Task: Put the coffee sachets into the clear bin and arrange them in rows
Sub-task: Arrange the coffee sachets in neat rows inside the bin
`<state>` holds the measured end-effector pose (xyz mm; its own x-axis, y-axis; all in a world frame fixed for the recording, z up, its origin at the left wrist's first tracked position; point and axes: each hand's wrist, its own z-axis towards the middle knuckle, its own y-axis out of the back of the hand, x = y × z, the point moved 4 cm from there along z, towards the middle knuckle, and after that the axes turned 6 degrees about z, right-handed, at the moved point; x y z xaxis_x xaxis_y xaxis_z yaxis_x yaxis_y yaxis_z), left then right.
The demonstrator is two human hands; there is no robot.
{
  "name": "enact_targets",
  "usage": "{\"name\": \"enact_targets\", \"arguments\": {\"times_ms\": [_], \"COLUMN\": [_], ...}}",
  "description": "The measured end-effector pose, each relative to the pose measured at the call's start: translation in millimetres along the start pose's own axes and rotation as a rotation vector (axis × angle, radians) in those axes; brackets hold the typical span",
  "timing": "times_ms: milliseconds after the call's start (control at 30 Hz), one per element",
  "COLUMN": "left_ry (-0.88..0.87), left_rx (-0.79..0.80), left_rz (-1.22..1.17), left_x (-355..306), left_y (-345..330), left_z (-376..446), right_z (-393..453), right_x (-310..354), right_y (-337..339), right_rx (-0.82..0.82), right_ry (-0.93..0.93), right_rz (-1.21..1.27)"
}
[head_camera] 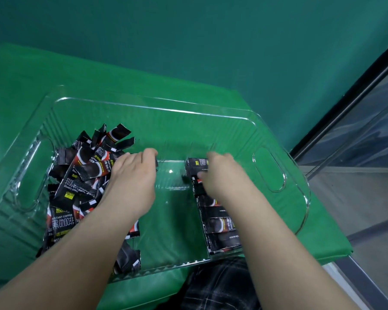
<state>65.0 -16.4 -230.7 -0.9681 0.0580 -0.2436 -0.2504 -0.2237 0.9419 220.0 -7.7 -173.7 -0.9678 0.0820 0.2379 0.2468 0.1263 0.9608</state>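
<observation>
A clear plastic bin (278,130) with handle cut-outs stands on a green cloth. Inside it on the left lies a loose heap of black coffee sachets (81,175). On the right of the bin floor several sachets (220,227) lie in a neat row running toward me. My left hand (132,182) reaches over the heap's right edge, fingers curled down at a sachet partly hidden under them. My right hand (222,175) is at the far end of the row, thumb and fingers pinching a sachet (196,163) there. Both hands are blurred.
The green cloth (20,86) covers the table, whose right edge drops to a grey floor (356,209) beside a dark-framed glass panel (367,97). Checked dark fabric (217,285) shows at the near edge. The bin's middle floor (173,198) is bare.
</observation>
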Motion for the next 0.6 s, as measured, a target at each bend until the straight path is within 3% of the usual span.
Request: {"name": "enact_targets", "arguments": {"times_ms": [100,167,300,600], "left_ry": [0.004,0.006,0.009,0.004], "left_rx": [0.000,0.003,0.003,-0.003], "left_rz": [0.001,0.000,0.001,0.004], "left_x": [0,1,1,0], "left_y": [-1,-1,1,1], "left_z": [0,0,1,2], "right_z": [-14,-17,-12,0], "right_x": [5,8,13,12], "right_y": [-23,-35,-50,-53], "right_rx": [0.301,0.403,0.426,0.306], "right_ry": [-0.066,-0.106,-0.124,-0.122], "right_rz": [-0.056,-0.111,-0.181,-0.101]}}
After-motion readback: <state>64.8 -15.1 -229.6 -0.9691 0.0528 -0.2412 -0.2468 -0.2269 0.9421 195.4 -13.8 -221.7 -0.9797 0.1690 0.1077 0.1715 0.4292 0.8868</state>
